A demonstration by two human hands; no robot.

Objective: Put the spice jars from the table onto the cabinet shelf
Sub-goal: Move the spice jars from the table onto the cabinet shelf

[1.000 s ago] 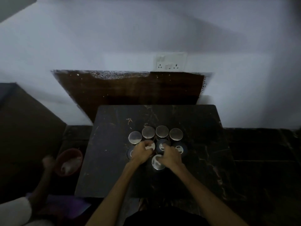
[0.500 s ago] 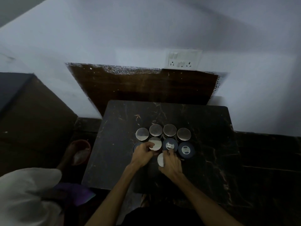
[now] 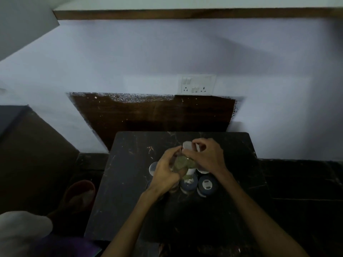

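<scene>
Both hands are raised over the dark marble table, each closed on a spice jar. My left hand grips a glass jar with greenish contents. My right hand holds a silver-lidded jar by its top; the two jars touch. Below them several jars stand on the table: two with blue lids and one with a silver lid at the left, others partly hidden by my hands. The cabinet shelf's wooden edge runs along the top of the view.
A wall socket plate sits above a dark wooden panel behind the table. A reddish bowl lies on the floor to the left. Another person's pale sleeve shows at bottom left.
Both hands have lifted their jars off the table and away from me. The view has tilted up, bringing the shelf edge into sight.
</scene>
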